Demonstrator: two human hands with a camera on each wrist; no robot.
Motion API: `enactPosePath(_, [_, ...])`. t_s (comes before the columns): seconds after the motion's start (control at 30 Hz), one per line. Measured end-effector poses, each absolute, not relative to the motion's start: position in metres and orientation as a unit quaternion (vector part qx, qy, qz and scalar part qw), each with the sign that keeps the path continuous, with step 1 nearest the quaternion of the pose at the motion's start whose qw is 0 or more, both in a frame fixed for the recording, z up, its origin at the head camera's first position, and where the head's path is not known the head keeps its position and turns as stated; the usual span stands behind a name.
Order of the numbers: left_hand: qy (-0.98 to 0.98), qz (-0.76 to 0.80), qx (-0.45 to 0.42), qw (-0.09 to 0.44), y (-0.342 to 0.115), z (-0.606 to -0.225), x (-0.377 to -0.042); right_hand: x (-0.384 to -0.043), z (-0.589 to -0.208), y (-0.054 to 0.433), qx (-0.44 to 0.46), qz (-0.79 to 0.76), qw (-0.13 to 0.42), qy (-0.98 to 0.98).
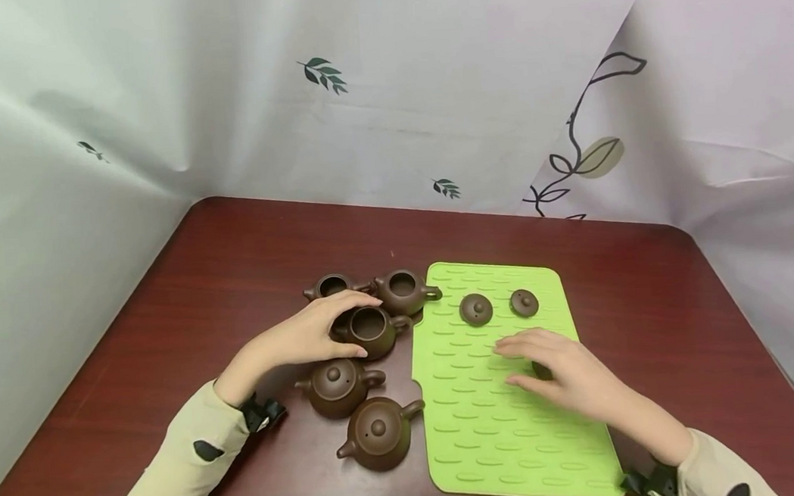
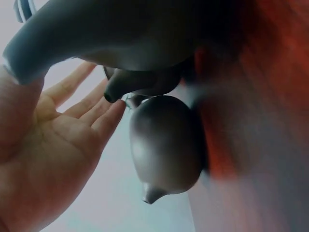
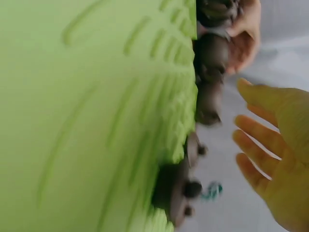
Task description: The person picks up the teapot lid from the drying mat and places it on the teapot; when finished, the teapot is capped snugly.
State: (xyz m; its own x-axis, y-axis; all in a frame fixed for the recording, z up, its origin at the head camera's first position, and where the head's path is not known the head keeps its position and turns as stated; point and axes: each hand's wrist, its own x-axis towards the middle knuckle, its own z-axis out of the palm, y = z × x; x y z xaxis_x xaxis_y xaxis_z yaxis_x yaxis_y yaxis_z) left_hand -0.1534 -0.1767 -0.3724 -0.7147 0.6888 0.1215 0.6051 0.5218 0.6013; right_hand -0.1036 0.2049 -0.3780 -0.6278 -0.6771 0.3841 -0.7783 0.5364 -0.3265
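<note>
My left hand (image 1: 309,331) reaches around the lidless brown teapot (image 1: 369,333), thumb on the near side and fingers along the far side. In the left wrist view its fingers are extended beside the teapots; whether they touch is unclear. Two more lidless teapots, one small (image 1: 333,284) and one (image 1: 403,292) by the mat, stand behind. Nearer are two lidded teapots, one (image 1: 337,387) beside my left hand and one (image 1: 379,433) in front. My right hand (image 1: 557,363) hovers over the green mat (image 1: 512,453), fingers extended, partly covering a dark brown piece (image 1: 542,371).
Two teapot lids, one left (image 1: 476,309) and one right (image 1: 524,302), lie toward the mat's far end. The mat covers part of a dark red table (image 1: 247,249). Pale curtains (image 1: 390,127) hang around the table's back and sides.
</note>
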Motion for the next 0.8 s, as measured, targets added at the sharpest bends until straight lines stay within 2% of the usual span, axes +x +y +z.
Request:
enactPosePath(0.27, [0.886, 0.294, 0.352, 0.072, -0.176, -0.372, -0.158, -0.105, -0.381, 0.234, 0.391, 0.276, 0.054, -0.876])
enactPosePath(0.8, [0.89, 0.278, 0.344, 0.109, -0.172, -0.366, -0.162, -0.149, -0.388, 0.233, 0.351, 0.294, 0.034, -0.888])
